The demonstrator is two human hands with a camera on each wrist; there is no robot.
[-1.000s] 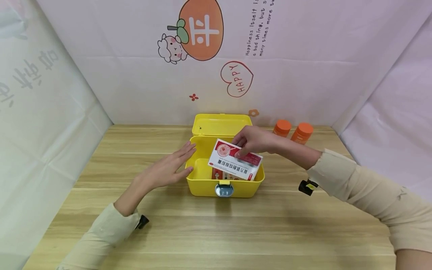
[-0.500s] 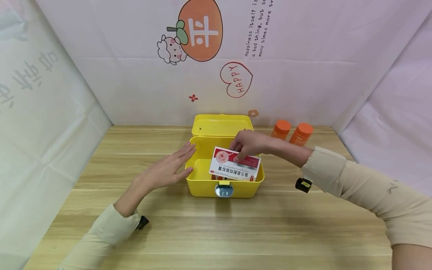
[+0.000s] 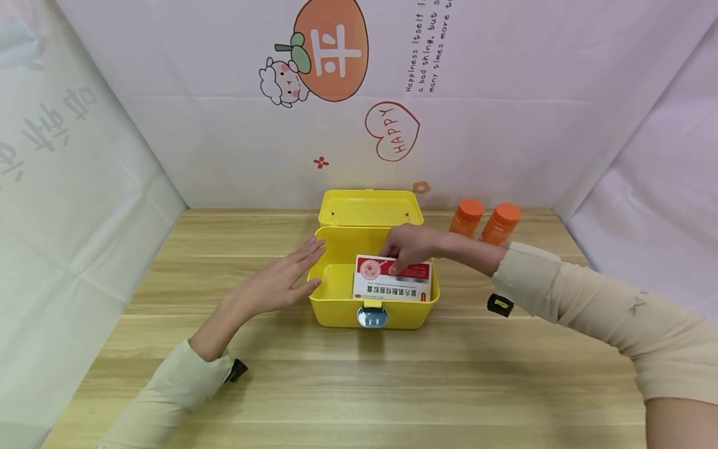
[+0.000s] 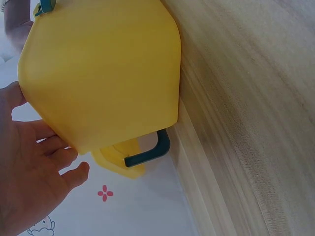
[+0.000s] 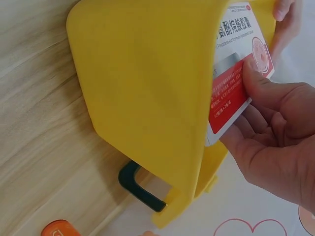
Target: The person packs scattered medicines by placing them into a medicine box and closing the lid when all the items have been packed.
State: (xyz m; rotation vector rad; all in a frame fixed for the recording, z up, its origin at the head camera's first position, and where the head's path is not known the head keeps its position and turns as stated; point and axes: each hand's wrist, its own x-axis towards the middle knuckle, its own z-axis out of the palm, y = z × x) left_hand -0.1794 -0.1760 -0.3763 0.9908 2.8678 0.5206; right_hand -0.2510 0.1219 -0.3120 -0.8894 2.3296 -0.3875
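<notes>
A yellow lidded case stands on the table, its lid tipped back and its clasp hanging at the front. My right hand pinches a red and white medicine box, thumb on the printed face and fingers behind. That box is inside the right half of the case, its lower edge hidden by the front wall. With fingers extended, my left hand rests at the case's left rim. The left wrist view has its fingers right at the edge of the yellow side wall.
Two bottles with orange caps, a nearer-centre bottle and a farther-right bottle, stand at the back right, behind my right forearm. A dark green handle sticks out near the lid. Printed cloth hangs behind the wooden table.
My right hand has lowered the medicine box into the case and levelled it; it now covers the red package seen beneath it earlier. The left hand has kept its place.
</notes>
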